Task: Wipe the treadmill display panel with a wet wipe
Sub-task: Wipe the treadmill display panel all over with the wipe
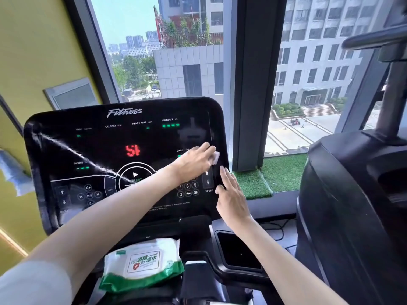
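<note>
The black treadmill display panel (99, 148) fills the middle of the view, with red digits and green lights lit. My left hand (195, 160) reaches across it and presses a small white wet wipe (215, 157) against the panel's right side, above the speed arrows. My right hand (231, 194) rests flat with fingers apart on the panel's lower right edge, holding nothing. A wet streak runs diagonally across the panel's left half.
A green and white pack of wet wipes (141, 265) lies on the console below the panel. A black cup holder (237, 249) sits to its right. Another black machine (352, 205) stands at the right. Windows and a strip of artificial grass (264, 179) lie behind.
</note>
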A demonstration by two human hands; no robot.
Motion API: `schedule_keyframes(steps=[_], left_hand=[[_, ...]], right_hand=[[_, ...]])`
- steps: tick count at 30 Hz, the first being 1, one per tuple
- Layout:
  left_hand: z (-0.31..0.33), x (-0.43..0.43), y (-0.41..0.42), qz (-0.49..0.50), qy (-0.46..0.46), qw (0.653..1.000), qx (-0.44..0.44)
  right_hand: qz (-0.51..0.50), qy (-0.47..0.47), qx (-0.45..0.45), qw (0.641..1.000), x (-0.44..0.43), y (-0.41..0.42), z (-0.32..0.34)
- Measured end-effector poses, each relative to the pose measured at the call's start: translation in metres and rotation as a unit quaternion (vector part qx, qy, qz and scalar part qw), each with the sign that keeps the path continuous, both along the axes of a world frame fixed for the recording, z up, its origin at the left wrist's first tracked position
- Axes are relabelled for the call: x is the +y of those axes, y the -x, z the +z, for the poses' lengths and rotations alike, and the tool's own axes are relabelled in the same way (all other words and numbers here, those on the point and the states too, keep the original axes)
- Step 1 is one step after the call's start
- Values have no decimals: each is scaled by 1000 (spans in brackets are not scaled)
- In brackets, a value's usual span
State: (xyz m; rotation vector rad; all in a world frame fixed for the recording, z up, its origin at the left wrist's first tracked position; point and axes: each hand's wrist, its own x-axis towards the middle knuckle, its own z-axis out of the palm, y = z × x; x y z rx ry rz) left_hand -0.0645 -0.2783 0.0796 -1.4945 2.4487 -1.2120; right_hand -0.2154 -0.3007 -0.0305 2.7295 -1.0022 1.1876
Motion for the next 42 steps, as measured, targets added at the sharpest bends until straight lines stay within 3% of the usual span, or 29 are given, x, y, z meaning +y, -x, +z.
schedule_keyframes(steps=[12,19,30,34,39,42], left_hand=[[33,-23,-14,50,75,995,-52],[48,-35,-13,95,130,987,-13],[72,-24,-2,250,97,963,25],[71,-2,-29,252,107,959,74],[71,26,-63,230,90,934,260],[73,42,-80,224,90,924,297]], right_hand=[[15,35,-12,999,-18,-20,36],[17,58,-3,998,-24,-30,50],[34,74,1,997,-21,-49,79],[54,75,2,996,-6,-66,87],[78,84,12,993,19,-102,94],[100,90,14,991,35,-129,98]])
